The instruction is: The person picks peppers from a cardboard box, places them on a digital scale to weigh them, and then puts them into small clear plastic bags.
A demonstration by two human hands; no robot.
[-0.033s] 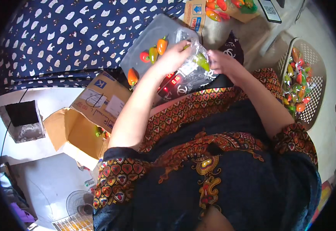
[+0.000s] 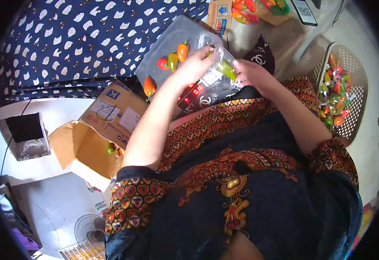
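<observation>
Glossy green tapered pepper (image 2: pixel 227 69) lies at one o'clock within clear thin plastic bag (image 2: pixel 213 79); our curled left hand (image 2: pixel 198 64) holds the bag, our right hand (image 2: pixel 253 76) half-curls beside, its grip unclear. Probably light, slippery: we should hold mid-body.

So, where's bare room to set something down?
Bare: the tray's far corner, beyond the upper orange pepper; its left corner, above the lower one. Crowded: around the left hand, right hand and clear bag; the basket of wrapped peppers.
</observation>
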